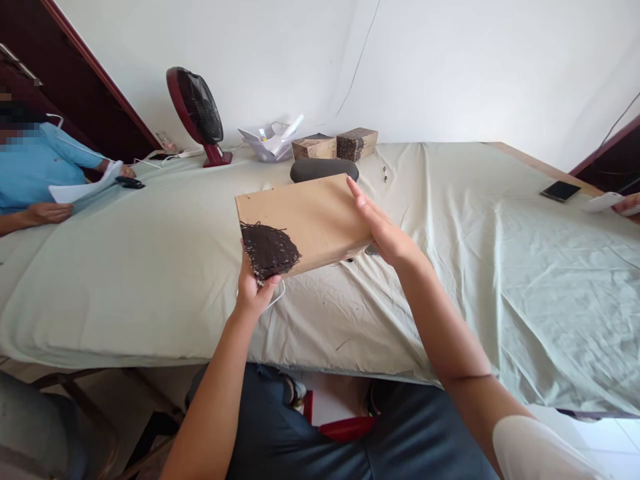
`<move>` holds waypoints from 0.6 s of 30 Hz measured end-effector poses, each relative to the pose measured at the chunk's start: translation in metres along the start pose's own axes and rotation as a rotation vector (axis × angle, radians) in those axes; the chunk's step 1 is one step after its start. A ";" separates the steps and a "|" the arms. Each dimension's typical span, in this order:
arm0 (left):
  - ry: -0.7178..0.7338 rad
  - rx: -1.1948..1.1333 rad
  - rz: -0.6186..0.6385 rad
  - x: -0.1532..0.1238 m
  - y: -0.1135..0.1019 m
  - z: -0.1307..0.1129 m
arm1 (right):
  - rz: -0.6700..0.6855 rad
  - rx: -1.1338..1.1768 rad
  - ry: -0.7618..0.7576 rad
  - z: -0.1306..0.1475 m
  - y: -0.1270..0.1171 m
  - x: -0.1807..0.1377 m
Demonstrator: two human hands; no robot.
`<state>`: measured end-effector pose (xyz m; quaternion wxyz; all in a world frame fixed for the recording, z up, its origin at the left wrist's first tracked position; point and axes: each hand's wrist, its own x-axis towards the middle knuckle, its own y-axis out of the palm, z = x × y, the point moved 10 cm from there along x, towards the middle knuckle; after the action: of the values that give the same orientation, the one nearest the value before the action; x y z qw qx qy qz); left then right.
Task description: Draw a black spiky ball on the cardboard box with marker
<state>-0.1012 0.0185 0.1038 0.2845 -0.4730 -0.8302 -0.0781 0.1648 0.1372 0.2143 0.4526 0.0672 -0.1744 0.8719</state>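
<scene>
Between my two hands a brown cardboard box (pixel 315 220) is held tilted above the cloth-covered table. A dark, scribbled patch (pixel 270 250) covers its lower left corner. My left hand (pixel 254 287) grips that corner, thumb on the near face and fingers going behind the left edge. Against the box's right end my right hand (pixel 380 227) presses flat, fingers stretched out along the edge. A black oval case (pixel 324 169) lies just behind the box, partly hidden by it. Below the box a white cable (pixel 280 295) and small dark things show in part.
Two patterned cardboard boxes (pixel 357 145) and a clear basket of items (pixel 273 148) stand by the wall. A red fan (pixel 197 113) is at back left. A person in blue (pixel 40 167) holds papers at left. On the right lie a phone (pixel 560 191) and another person's hand (pixel 627 203).
</scene>
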 end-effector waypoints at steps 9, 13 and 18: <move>-0.259 -0.469 0.088 -0.001 0.020 -0.004 | 0.014 -0.130 -0.163 -0.008 0.000 0.010; -0.308 -0.474 0.051 0.003 0.017 -0.007 | 0.032 -0.227 -0.239 0.005 0.001 0.005; -0.228 -0.509 0.044 0.008 0.017 -0.016 | 0.000 -0.177 -0.308 0.014 -0.016 0.006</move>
<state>-0.0841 0.0267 0.1187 0.0627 -0.5528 -0.8001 -0.2243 0.1739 0.1451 0.2326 0.4247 0.1600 -0.3178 0.8325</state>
